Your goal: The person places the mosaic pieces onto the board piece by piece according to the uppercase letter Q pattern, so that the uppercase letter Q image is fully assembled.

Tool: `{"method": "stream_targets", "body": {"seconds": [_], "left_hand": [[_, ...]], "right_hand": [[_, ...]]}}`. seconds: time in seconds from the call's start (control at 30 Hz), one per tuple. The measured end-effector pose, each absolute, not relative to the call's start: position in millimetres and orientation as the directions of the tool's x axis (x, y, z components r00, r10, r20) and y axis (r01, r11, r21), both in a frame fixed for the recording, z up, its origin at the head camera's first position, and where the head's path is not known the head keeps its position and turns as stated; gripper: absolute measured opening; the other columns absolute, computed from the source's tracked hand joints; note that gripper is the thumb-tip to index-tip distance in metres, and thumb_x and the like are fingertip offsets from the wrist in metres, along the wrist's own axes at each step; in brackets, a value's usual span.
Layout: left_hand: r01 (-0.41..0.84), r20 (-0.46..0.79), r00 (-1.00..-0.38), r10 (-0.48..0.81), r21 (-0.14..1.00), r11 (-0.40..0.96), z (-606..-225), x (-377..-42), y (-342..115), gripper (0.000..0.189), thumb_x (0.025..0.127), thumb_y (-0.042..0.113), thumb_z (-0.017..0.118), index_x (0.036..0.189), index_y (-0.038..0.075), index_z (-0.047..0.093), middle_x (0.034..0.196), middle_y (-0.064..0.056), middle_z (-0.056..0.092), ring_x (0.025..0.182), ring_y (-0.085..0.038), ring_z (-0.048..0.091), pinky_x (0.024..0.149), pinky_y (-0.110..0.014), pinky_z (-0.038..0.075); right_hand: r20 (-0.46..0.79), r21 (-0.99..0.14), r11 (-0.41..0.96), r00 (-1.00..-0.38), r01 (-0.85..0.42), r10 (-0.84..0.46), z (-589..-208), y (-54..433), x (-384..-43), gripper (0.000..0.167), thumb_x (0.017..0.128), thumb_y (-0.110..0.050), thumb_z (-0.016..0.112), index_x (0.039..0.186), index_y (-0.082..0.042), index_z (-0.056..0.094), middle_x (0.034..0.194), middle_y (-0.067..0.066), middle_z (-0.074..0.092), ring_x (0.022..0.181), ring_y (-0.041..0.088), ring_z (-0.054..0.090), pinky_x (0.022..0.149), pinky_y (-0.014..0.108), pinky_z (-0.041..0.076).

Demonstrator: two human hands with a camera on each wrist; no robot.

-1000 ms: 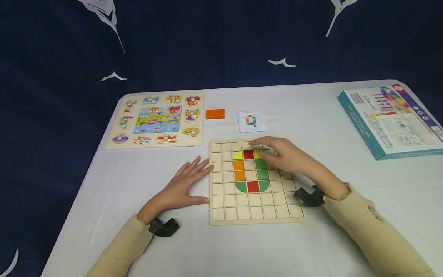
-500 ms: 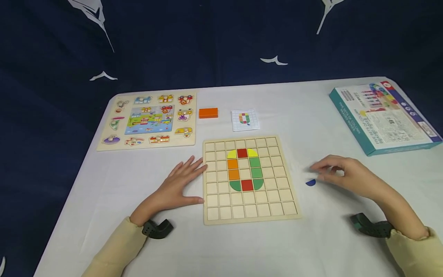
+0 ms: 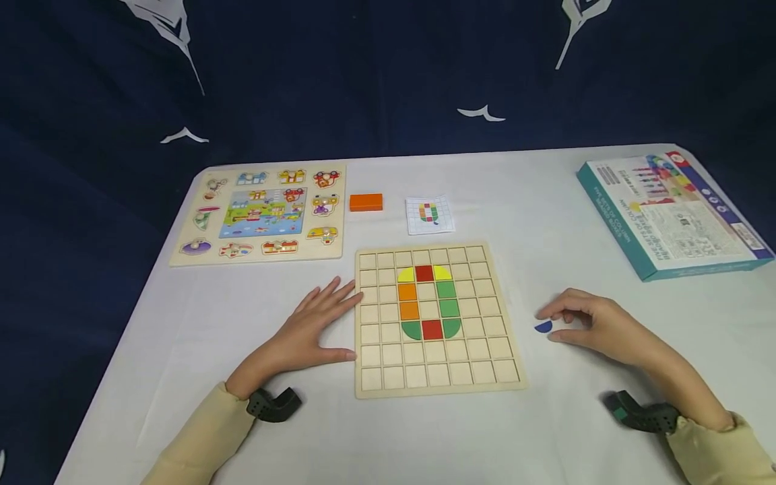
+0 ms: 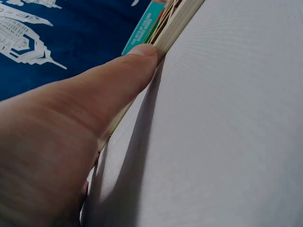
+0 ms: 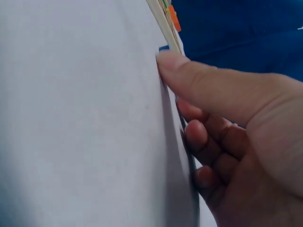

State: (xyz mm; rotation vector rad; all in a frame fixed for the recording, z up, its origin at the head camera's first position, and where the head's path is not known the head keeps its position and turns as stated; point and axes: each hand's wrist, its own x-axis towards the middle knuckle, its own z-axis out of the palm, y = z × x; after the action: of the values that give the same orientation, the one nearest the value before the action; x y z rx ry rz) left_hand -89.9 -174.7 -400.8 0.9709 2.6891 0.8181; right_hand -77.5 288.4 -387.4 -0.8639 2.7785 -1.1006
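A square wooden grid board (image 3: 388, 374) lies flat on the table, with coloured tiles set in a ring: red squares (image 3: 424, 273), orange squares (image 3: 408, 292), green squares (image 3: 447, 289), and yellow (image 3: 443, 273) and green rounded corners (image 3: 411, 330). My left hand (image 3: 306, 337) lies with fingers spread, its fingertips and thumb (image 4: 137, 61) touching the board's left edge. Right of the board, my right hand (image 3: 603, 330) has its thumb and forefinger curled round a blue semicircular tile (image 3: 543, 327) at the tabletop. In the right wrist view the thumb (image 5: 189, 78) hides most of that tile.
Behind the board lie a small pattern card (image 3: 430, 215) showing a similar coloured ring and an orange block (image 3: 366, 203). A wooden peg puzzle (image 3: 261, 252) is at the back left. A teal-edged box (image 3: 673, 209) occupies the back right.
My right hand has left the top of the board, moved right, and lowered its thumb and forefinger around the blue tile. My left hand stays at the board's edge.
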Motion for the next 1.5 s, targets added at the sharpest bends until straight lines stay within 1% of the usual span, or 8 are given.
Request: {"method": "stream_targets", "body": {"seconds": [0.17,0.53,0.67,0.97,1.1,1.27,1.4,1.5], "left_hand": [[0.538,0.016,-0.77,0.638,0.554,0.635,-400.3,-89.3,-174.7,0.09,0.073,0.041,0.078,0.146,0.013,0.034,0.153,-0.004,0.019,0.14,-0.023,0.003,0.109,-0.045,0.001],[0.548,0.019,-0.761,0.648,0.552,0.628,-402.8,-91.0,-175.8,0.09,0.074,0.041,0.078,0.147,0.013,0.033,0.153,-0.004,0.019,0.14,-0.022,0.003,0.109,-0.045,0.001],[0.553,0.023,-0.76,0.65,0.549,0.627,-401.7,-92.5,-175.6,0.09,0.074,0.041,0.077,0.147,0.012,0.033,0.154,-0.005,0.018,0.14,-0.023,0.003,0.109,-0.045,0.001],[0.547,0.021,-0.764,0.645,0.553,0.629,-402.9,-93.6,-177.2,0.091,0.074,0.041,0.078,0.147,0.013,0.032,0.154,-0.004,0.018,0.14,-0.021,0.003,0.11,-0.044,0.0],[0.545,0.02,-0.766,0.643,0.552,0.632,-403.1,-93.1,-177.2,0.09,0.074,0.042,0.077,0.147,0.013,0.032,0.154,-0.003,0.018,0.14,-0.021,0.002,0.11,-0.044,0.0],[0.545,0.02,-0.766,0.642,0.551,0.632,-402.2,-92.9,-177.3,0.09,0.074,0.042,0.077,0.147,0.013,0.033,0.154,-0.004,0.018,0.14,-0.021,0.002,0.109,-0.045,0.0],[0.545,0.02,-0.766,0.642,0.549,0.634,-402.6,-93.3,-177.4,0.09,0.074,0.042,0.077,0.147,0.013,0.033,0.154,-0.004,0.018,0.14,-0.021,0.002,0.109,-0.045,0.001],[0.548,0.023,-0.765,0.643,0.547,0.632,-402.4,-93.7,-177.5,0.09,0.074,0.042,0.077,0.147,0.013,0.033,0.153,-0.004,0.018,0.14,-0.021,0.002,0.109,-0.045,0.0]], "right_hand": [[0.212,-0.622,0.598,-0.844,-0.505,-0.493,-388.6,285.4,-75.4,0.04,0.063,0.009,0.08,0.086,-0.021,0.067,0.084,-0.012,0.058,0.072,0.004,0.048,0.062,0.015,0.04],[0.237,-0.586,0.634,-0.854,-0.506,-0.463,-388.7,283.3,-74.3,0.035,0.066,0.008,0.079,0.085,-0.018,0.067,0.08,-0.012,0.055,0.07,0.003,0.046,0.059,0.017,0.038],[0.243,-0.597,0.639,-0.869,-0.485,-0.432,-382.0,278.6,-76.0,0.032,0.069,0.008,0.077,0.085,-0.017,0.067,0.08,-0.011,0.056,0.069,0.004,0.047,0.057,0.018,0.037],[0.369,-0.615,0.616,-0.87,-0.493,-0.328,-364.6,233.9,-70.2,0.03,0.067,0.011,0.077,0.086,-0.011,0.07,0.078,-0.009,0.058,0.07,0.005,0.046,0.057,0.022,0.034],[0.34,-0.656,0.586,-0.88,-0.475,-0.332,-366.8,207.8,-64.7,0.025,0.07,0.003,0.079,0.086,-0.014,0.07,0.079,-0.01,0.058,0.07,0.006,0.047,0.056,0.023,0.036],[0.249,-0.7,0.582,-0.905,-0.414,-0.344,-371.4,187.8,-59.9,0.02,0.074,-0.004,0.079,0.086,-0.017,0.07,0.083,-0.012,0.061,0.07,0.009,0.048,0.056,0.022,0.037],[0.199,-0.71,0.589,-0.913,-0.386,-0.357,-375.5,180.5,-57.3,0.018,0.074,-0.004,0.078,0.085,-0.016,0.07,0.079,-0.013,0.06,0.068,0.008,0.05,0.056,0.02,0.039],[0.186,-0.721,0.575,-0.908,-0.386,-0.376,-378.3,175.8,-55.4,0.018,0.074,-0.002,0.078,0.084,-0.015,0.07,0.079,-0.012,0.061,0.069,0.007,0.054,0.058,0.019,0.044]]}}
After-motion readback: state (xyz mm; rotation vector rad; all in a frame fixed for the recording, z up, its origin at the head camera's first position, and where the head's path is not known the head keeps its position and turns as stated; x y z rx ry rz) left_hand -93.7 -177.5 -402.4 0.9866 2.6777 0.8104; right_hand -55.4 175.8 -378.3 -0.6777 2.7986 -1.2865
